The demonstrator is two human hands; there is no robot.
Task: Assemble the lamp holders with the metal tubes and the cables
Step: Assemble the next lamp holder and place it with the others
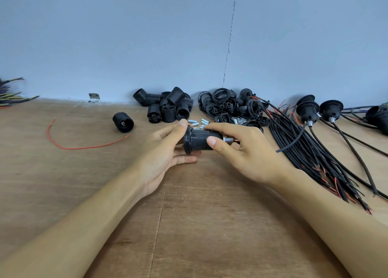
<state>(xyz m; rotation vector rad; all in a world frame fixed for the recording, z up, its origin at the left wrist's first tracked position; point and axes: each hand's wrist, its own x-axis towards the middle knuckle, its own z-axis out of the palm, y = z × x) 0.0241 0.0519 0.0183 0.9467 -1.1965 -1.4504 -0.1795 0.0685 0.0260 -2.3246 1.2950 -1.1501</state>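
Head view, left grip (163,151) and right grip (247,151) both holding one lamp holder (197,139)

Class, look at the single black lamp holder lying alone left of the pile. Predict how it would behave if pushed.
The lone lamp holder lies on its round side, so it would probably roll. It looks like hollow plastic: likely light and stiff.

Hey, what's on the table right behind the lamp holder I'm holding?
A few small metal tubes lie just behind the lamp holder, with black ring parts farther back by the wall. The right hand covers some, so their count is hidden.
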